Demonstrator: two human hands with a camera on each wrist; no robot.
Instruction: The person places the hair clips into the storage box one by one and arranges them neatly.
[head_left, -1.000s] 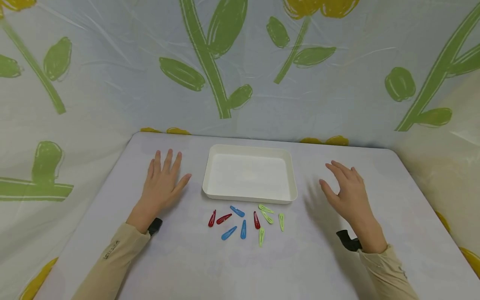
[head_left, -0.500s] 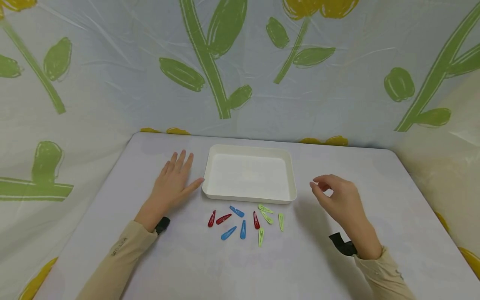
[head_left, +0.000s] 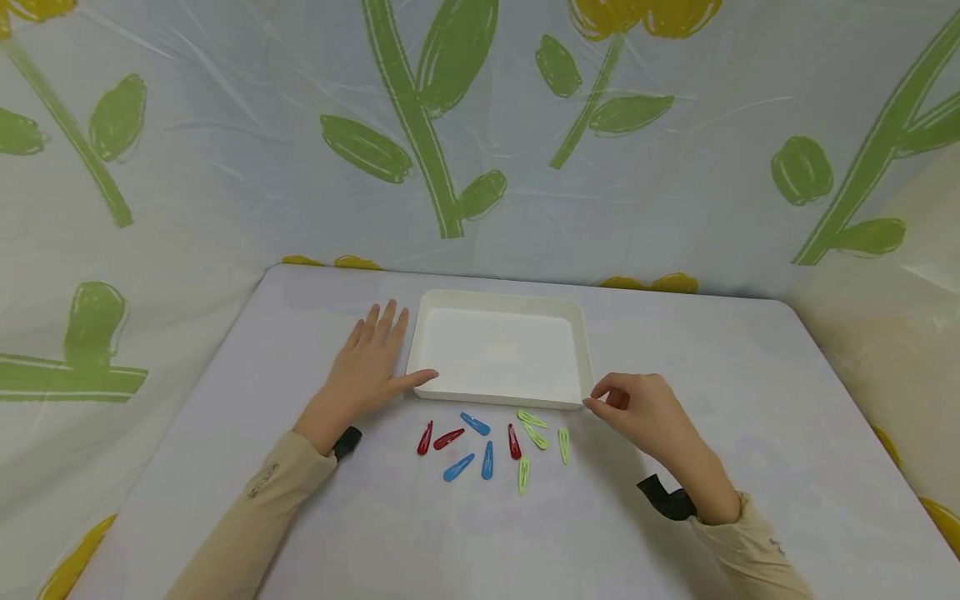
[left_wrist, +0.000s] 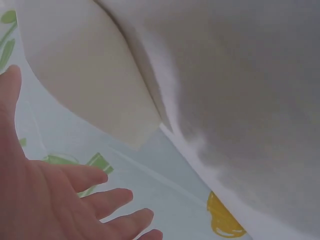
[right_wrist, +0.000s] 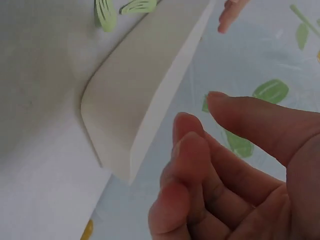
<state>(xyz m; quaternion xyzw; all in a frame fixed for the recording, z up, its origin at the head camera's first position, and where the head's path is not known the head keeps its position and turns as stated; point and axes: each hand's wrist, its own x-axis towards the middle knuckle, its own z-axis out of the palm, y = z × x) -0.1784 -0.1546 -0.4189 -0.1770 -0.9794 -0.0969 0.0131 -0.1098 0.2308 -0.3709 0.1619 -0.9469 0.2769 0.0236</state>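
Observation:
A shallow white tray [head_left: 495, 354] lies on the table. Close to its left side is my left hand [head_left: 363, 371], fingers straight and spread, the thumb reaching over the tray's near left corner. My right hand [head_left: 637, 412] is by the near right corner with its fingers loosely bent. In the right wrist view, a gap shows between the thumb [right_wrist: 250, 112] and the other fingers, and nothing is held. In front of the tray lie snap hair clips: three red [head_left: 514, 442], three blue [head_left: 487, 460] and several light green [head_left: 564, 445]. Two green clips touch or overlap.
The pale table [head_left: 480, 542] has its far edge against a hanging cloth [head_left: 262, 167] printed with green leaves and yellow flowers. More of this cloth hangs at the left and right sides. A black strap [head_left: 666, 498] is on the right wrist.
Both hands have moved inward to the tray, the left one rightward and the right one leftward and nearer. The right fingers have bent from a more extended pose. Tray and clips stay put.

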